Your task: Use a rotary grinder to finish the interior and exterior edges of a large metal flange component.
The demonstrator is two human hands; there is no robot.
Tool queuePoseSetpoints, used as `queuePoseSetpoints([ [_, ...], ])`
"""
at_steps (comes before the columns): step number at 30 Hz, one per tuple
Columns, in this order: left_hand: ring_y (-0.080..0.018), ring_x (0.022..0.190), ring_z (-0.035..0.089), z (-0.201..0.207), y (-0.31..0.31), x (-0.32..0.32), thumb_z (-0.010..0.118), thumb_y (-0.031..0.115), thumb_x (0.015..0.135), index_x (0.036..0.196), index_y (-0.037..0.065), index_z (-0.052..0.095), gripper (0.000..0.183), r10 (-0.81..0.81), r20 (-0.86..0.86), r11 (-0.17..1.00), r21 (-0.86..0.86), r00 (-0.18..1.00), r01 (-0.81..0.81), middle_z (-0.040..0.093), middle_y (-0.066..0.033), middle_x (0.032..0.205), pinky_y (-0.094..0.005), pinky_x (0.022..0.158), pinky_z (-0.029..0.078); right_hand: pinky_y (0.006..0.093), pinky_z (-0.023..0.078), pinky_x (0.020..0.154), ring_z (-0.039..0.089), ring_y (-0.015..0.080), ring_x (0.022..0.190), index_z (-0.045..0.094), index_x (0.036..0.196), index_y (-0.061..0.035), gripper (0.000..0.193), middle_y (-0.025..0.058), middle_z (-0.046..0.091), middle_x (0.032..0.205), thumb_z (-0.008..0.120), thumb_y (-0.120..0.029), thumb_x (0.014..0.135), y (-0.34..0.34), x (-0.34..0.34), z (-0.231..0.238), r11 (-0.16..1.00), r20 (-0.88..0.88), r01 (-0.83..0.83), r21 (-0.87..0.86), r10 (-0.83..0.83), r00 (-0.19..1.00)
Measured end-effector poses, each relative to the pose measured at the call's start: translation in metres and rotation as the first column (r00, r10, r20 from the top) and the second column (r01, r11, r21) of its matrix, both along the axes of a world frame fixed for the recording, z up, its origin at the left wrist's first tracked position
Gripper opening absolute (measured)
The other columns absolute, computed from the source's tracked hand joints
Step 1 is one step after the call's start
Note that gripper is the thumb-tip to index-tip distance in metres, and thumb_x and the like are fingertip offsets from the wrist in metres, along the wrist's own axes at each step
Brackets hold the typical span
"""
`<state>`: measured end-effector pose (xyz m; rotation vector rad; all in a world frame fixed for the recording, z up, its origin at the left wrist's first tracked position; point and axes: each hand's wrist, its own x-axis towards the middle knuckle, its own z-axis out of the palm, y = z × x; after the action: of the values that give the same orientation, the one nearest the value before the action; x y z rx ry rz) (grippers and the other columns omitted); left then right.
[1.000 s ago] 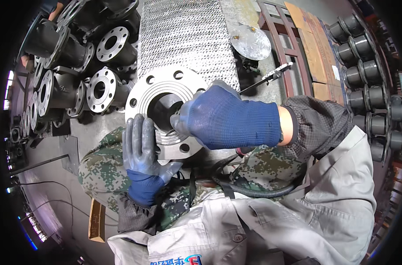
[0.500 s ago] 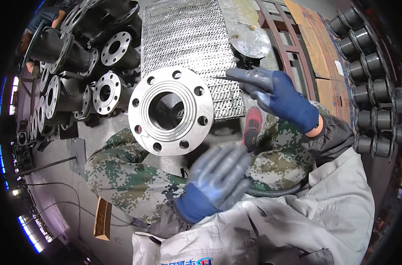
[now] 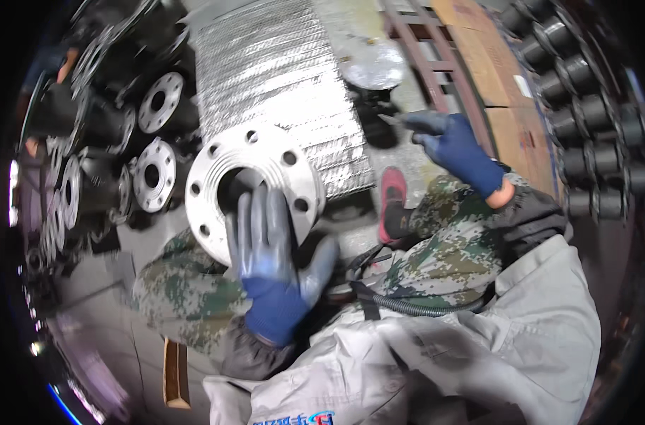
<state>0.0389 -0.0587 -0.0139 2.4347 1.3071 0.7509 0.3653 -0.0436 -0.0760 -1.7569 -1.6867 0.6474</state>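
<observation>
A silvery round flange [image 3: 307, 188] with a ring of bolt holes and a wide central bore faces up in front of me. Its body below is hidden. My left hand [image 3: 266, 248], in a grey-coated blue glove, lies over the flange's near rim. Its fingers are straight, reaching over the bore, and the thumb is spread to the right. Whether it presses on the metal, I cannot tell. Off to the right of the flange, my right hand [image 3: 453, 145] hovers in a matching glove, fingers extended leftward and holding nothing.
Beyond the flange is a bench top [image 3: 258, 64] of ridged shiny metal. Dark flanged pipe pieces [image 3: 156, 173] are stacked at the left, and more [image 3: 577, 120] at the right. A brown metal frame [image 3: 436, 67] and cardboard [image 3: 513, 120] stand right of the bench.
My left hand has swung leftward and up from over my lap onto the flange's near side. My right hand has drawn away from the bench toward the right. The view has shifted slightly.
</observation>
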Motion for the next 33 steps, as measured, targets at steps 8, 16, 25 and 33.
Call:
queuePoseSetpoints([
  [8, -0.0447, 0.119, 0.054, 0.004, 0.027, -0.065, 0.066, 0.052, 0.081, 0.13, -0.001, 0.055, 0.073, -0.234, -0.159, 0.972, -0.013, 0.959, 0.235, 0.059, -0.0241, 0.125, -0.0591, 0.102, 0.036, 0.0452, 0.054, 0.074, 0.067, 0.0352, 0.082, 0.071, 0.108, -0.0163, 0.032, 0.0147, 0.07, 0.09, 0.058, -0.012, 0.079, 0.039, 0.023, -0.056, 0.96, 0.348, 0.105, 0.259, -0.194, 0.917],
  [16, -0.0327, 0.12, 0.053, -0.022, 0.042, -0.082, 0.068, 0.042, 0.082, 0.119, 0.011, 0.066, 0.048, -0.192, -0.439, 0.966, 0.074, 0.878, 0.248, 0.064, -0.0074, 0.11, -0.063, 0.106, 0.035, 0.0454, 0.053, 0.069, 0.067, 0.0342, 0.08, 0.07, 0.111, -0.0202, 0.036, 0.013, 0.07, 0.09, 0.057, -0.011, 0.08, 0.086, 0.017, -0.061, 0.992, 0.563, 0.099, 0.072, -0.122, 0.818],
  [25, -0.0292, 0.118, 0.056, -0.031, 0.04, -0.086, 0.064, 0.023, 0.087, 0.112, 0.012, 0.069, 0.028, -0.163, -0.425, 0.962, 0.13, 0.891, 0.238, 0.065, -0.0055, 0.106, -0.0648, 0.106, 0.036, 0.0461, 0.053, 0.069, 0.067, 0.0343, 0.082, 0.07, 0.107, -0.0176, 0.035, 0.0131, 0.07, 0.088, 0.057, -0.008, 0.077, 0.118, 0.017, -0.07, 0.991, 0.589, 0.127, -0.034, -0.083, 0.804],
  [33, -0.0299, 0.12, 0.056, -0.03, 0.036, -0.084, 0.06, 0.024, 0.09, 0.116, 0.012, 0.064, 0.028, -0.14, -0.422, 0.97, 0.123, 0.896, 0.209, 0.067, -0.008, 0.105, -0.0658, 0.105, 0.036, 0.0475, 0.056, 0.072, 0.071, 0.0335, 0.081, 0.071, 0.099, -0.01, 0.022, 0.0153, 0.071, 0.088, 0.065, -0.016, 0.078, 0.127, 0.005, -0.062, 0.971, 0.629, 0.152, -0.183, -0.003, 0.777],
])
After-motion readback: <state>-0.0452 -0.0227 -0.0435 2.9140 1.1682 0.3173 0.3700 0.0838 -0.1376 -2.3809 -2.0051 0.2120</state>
